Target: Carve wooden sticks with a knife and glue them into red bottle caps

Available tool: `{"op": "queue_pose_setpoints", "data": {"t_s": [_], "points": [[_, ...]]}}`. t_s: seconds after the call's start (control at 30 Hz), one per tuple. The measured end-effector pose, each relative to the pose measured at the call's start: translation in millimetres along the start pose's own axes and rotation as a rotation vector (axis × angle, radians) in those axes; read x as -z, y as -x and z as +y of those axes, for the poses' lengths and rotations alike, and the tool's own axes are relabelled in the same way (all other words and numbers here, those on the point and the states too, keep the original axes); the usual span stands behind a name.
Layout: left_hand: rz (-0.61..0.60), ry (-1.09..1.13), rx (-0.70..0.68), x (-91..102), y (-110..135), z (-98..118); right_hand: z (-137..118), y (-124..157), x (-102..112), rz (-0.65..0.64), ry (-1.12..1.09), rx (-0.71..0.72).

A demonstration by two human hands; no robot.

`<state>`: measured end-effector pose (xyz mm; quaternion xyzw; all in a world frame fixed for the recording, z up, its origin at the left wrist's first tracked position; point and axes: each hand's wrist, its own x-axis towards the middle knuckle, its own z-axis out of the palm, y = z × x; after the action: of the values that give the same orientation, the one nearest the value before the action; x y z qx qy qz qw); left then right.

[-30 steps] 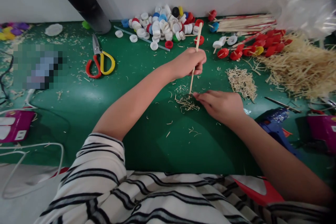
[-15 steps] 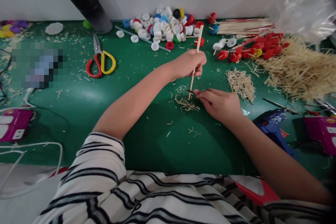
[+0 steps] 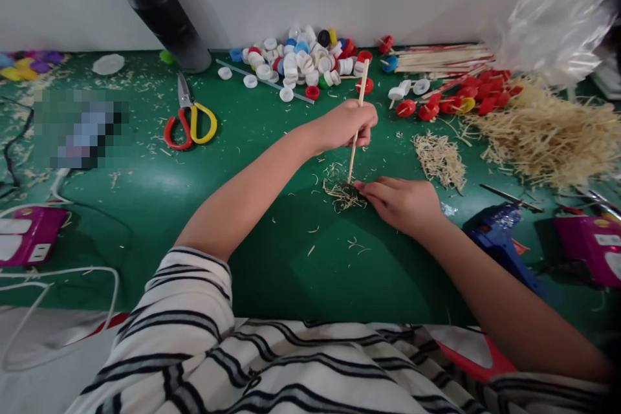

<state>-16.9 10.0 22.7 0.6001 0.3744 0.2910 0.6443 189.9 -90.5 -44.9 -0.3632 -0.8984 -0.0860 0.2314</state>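
Note:
My left hand (image 3: pixel 350 124) is closed around a thin wooden stick (image 3: pixel 363 81), held steeply with its lower end just over the green table. Close to that lower end is my right hand (image 3: pixel 406 204), its thumb and fingers pinched on a small dark blade (image 3: pixel 348 185) that is hard to make out against the shavings. Curled wood shavings (image 3: pixel 342 197) lie in a small pile under the stick's tip, with stray curls around it.
Scissors (image 3: pixel 189 116) and a black bottle (image 3: pixel 169 22) stand left of a heap of bottle caps (image 3: pixel 303 61). Rightward are sticks (image 3: pixel 441 57), red caps on sticks (image 3: pixel 485 92), a shavings heap (image 3: pixel 548 132), a smaller pile (image 3: pixel 439 160) and a blue glue gun (image 3: pixel 499 239).
My right hand and the blade have moved down along the stick to its lower end, by the shavings. My left hand keeps its hold on the stick. The view has shifted slightly.

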Motion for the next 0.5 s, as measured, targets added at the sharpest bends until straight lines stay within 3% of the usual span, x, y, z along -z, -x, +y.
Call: {"op": "queue_pose_setpoints", "data": {"t_s": [0.17,0.5], "points": [[-0.012,-0.003,-0.009,1.6,-0.2,-0.7,3.4,-10.4,-2.3,0.049,0.032,-0.121],[-0.005,0.009,0.000,5.9,1.0,-3.8,-3.6,0.6,-1.8,-0.157,-0.003,-0.066]]}}
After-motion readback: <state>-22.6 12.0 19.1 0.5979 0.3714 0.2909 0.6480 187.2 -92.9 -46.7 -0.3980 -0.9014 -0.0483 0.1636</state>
